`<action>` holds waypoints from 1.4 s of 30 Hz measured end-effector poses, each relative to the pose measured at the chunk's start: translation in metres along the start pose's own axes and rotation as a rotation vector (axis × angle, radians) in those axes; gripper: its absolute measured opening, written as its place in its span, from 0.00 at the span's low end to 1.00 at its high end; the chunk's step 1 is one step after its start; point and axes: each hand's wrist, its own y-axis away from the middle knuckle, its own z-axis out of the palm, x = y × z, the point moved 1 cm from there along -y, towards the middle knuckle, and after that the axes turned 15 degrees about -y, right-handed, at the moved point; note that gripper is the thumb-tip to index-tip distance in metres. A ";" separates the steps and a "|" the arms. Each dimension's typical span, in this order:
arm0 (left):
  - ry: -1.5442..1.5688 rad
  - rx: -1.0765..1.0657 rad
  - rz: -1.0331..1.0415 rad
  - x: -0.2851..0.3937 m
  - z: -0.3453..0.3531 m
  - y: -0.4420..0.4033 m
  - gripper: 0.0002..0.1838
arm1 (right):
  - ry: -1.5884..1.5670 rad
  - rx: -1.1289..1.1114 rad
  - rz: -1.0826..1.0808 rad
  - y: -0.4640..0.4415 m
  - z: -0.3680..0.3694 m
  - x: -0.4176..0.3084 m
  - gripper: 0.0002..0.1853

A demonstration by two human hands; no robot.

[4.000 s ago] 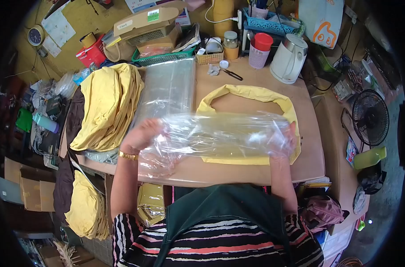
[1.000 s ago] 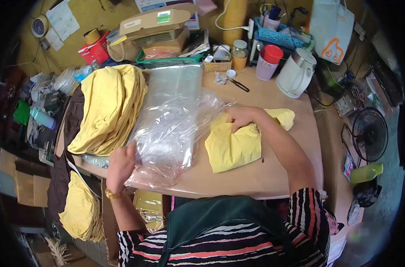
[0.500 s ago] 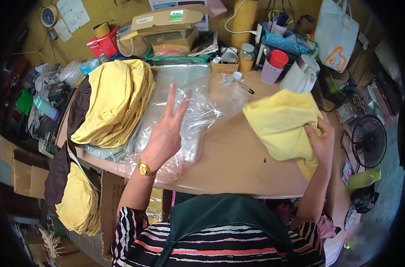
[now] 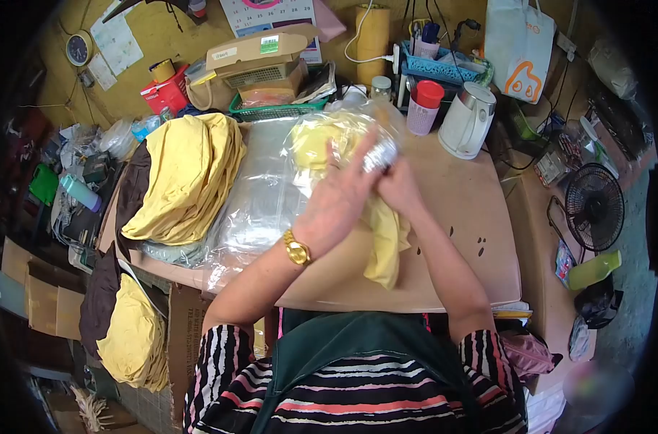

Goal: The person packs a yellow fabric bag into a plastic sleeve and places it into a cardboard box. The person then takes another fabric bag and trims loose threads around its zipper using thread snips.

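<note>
A folded yellow cloth (image 4: pixel 388 242) has its upper part behind or inside a clear plastic bag (image 4: pixel 381 119), while its lower end hangs down toward me. My right hand (image 4: pixel 399 188) is closed on the cloth near the bag's mouth. Beside it, my left hand (image 4: pixel 334 204), with a gold watch at the wrist, has its fingers stretched and spread against the bag; motion blurs them. Under and left of the hands lie flat clear plastic bags (image 4: pixel 260 195). Farther left is a pile of yellow cloths (image 4: pixel 188 173) with dark brown fabric at its edge.
A white kettle (image 4: pixel 463 119), a red-and-pink cup (image 4: pixel 424 108) and a green basket (image 4: pixel 282 110) line the table's back. More yellow cloth (image 4: pixel 133 325) hangs at lower left. A black fan (image 4: pixel 596 206) stands at right. Dark marks (image 4: pixel 481 246) spot the tabletop.
My right hand has carried the yellow cloth left to the plastic bag. My left hand has moved right, and both hands now meet there, with plastic over the cloth's upper part.
</note>
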 end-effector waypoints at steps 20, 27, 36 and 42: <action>0.576 -0.342 0.085 0.046 -0.041 0.067 0.45 | -0.071 -0.583 0.479 -0.011 -0.093 -0.049 0.15; 0.719 -0.481 0.417 0.048 -0.038 0.077 0.41 | 0.557 -0.558 0.074 0.067 -0.028 0.048 0.28; 0.737 -0.496 -0.071 -0.070 0.075 -0.076 0.38 | 0.470 -0.911 0.260 0.059 0.023 0.019 0.52; 0.693 -0.661 0.160 0.003 0.206 -0.100 0.28 | 0.315 -0.913 0.310 0.088 0.049 0.034 0.54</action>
